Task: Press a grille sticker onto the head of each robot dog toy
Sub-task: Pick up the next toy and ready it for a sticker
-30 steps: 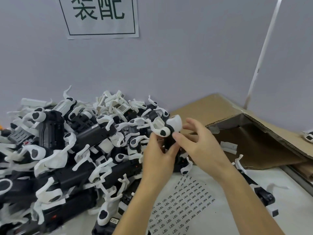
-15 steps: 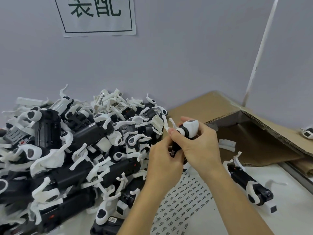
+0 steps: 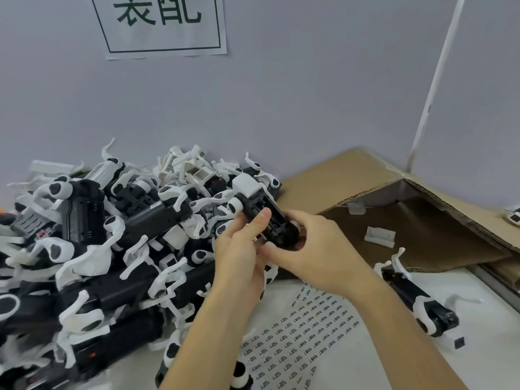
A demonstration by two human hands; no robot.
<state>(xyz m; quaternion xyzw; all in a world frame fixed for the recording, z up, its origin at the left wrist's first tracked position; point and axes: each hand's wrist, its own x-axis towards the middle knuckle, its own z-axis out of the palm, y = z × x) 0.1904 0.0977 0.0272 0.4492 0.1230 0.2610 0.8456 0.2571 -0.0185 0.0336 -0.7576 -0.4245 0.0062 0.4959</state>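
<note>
Robot dog toy point(image 3: 260, 212) is gripped by left hand point(image 3: 239, 249) and right hand point(image 3: 318, 249), belly up; head point(image 3: 246, 184) should be turned into view before sticker sheet point(image 3: 304, 327) is used.

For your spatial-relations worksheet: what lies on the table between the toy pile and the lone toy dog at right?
In the head view, the sticker sheet, crossed by the person's forearms.

Your head camera records soft, even indoor light with faint shadows and no glare; the toy pile point(image 3: 84, 249) smears at lower left (motion blur), and wide-angle distortion bends the edges.
</note>
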